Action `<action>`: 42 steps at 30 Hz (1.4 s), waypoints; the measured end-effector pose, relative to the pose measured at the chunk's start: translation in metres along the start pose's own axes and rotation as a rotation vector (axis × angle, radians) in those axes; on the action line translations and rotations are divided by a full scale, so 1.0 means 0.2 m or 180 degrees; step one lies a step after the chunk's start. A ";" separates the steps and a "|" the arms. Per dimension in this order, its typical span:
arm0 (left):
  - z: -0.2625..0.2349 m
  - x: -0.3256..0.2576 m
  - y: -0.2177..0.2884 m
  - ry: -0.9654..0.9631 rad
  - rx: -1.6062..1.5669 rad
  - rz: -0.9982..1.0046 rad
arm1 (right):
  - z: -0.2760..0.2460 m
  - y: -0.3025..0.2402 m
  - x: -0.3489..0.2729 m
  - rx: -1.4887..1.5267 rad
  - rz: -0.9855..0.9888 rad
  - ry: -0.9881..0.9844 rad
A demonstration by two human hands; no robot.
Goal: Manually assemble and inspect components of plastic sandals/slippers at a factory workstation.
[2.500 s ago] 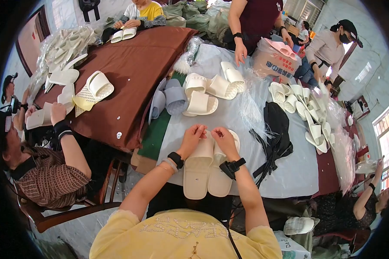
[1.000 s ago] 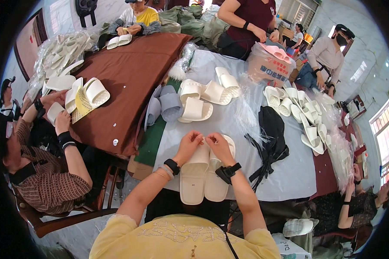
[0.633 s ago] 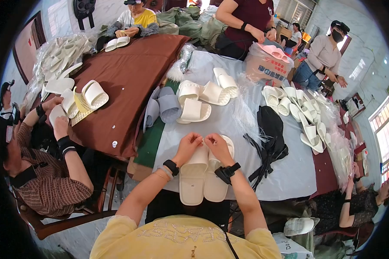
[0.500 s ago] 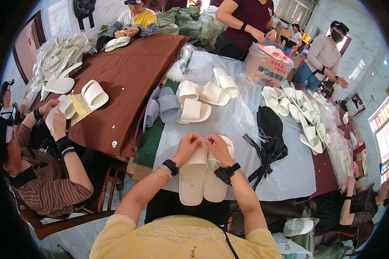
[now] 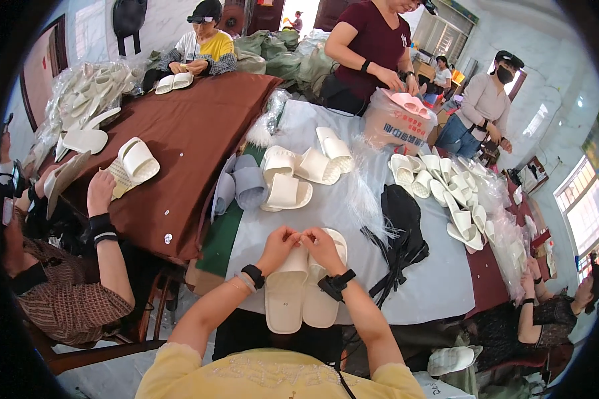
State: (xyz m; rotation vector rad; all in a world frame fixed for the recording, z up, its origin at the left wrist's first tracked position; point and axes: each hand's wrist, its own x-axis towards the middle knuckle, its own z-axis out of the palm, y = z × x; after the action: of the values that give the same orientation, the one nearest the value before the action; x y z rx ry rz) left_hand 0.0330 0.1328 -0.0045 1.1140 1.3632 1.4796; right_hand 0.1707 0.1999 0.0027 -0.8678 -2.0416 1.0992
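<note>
A pair of cream slide slippers (image 5: 285, 307) lies side by side at the near edge of the table, heels toward me. Over their straps my left hand (image 5: 279, 249) and my right hand (image 5: 322, 249) meet, fingertips pinched close together. Whatever sits between those fingertips is too small to make out. My hands partly cover the straps. Beyond them is a cluster of cream slippers (image 5: 285, 191), with a grey-blue pair (image 5: 250, 183) to its left.
A black bag (image 5: 402, 216) and thin clear strands (image 5: 368, 193) lie right of the slippers. Further right is a heap of cream slippers (image 5: 466, 216). Co-workers sit or stand around; one holds a slipper (image 5: 61, 178) at the brown-covered table (image 5: 199, 143). A plastic-lined carton (image 5: 397, 125) holds pink slippers.
My view has tilted, so the table sits lower in the picture. Both hands stay pinched together over the slippers. The co-worker at left has lifted a slipper and turned it sole-out.
</note>
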 end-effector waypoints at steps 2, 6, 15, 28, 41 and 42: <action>0.00 -0.01 0.00 0.0015 0.0033 0.0064 | 0.00 0.00 0.00 0.0029 -0.0005 -0.0032; 0.01 -0.03 0.04 0.0070 0.0111 0.0122 | 0.00 -0.01 0.01 0.0029 0.0012 -0.0094; -0.01 0.01 -0.07 0.0372 -0.0505 -0.0135 | -0.01 0.03 0.01 0.0043 -0.0073 0.0004; 0.00 0.00 -0.04 0.0217 -0.0217 -0.0139 | -0.01 0.00 0.01 0.0136 0.0123 -0.0132; 0.01 -0.01 -0.02 0.0301 -0.0567 -0.0230 | -0.01 0.01 0.01 0.0124 0.0070 -0.0062; 0.01 -0.01 -0.02 0.0286 -0.0564 -0.0227 | -0.01 0.01 0.01 0.0101 0.0100 -0.0055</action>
State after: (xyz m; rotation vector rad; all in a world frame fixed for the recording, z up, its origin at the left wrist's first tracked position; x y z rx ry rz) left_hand 0.0352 0.1314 -0.0082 0.8883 1.2907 1.5810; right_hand 0.1711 0.2020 0.0026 -0.8803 -2.0254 1.1567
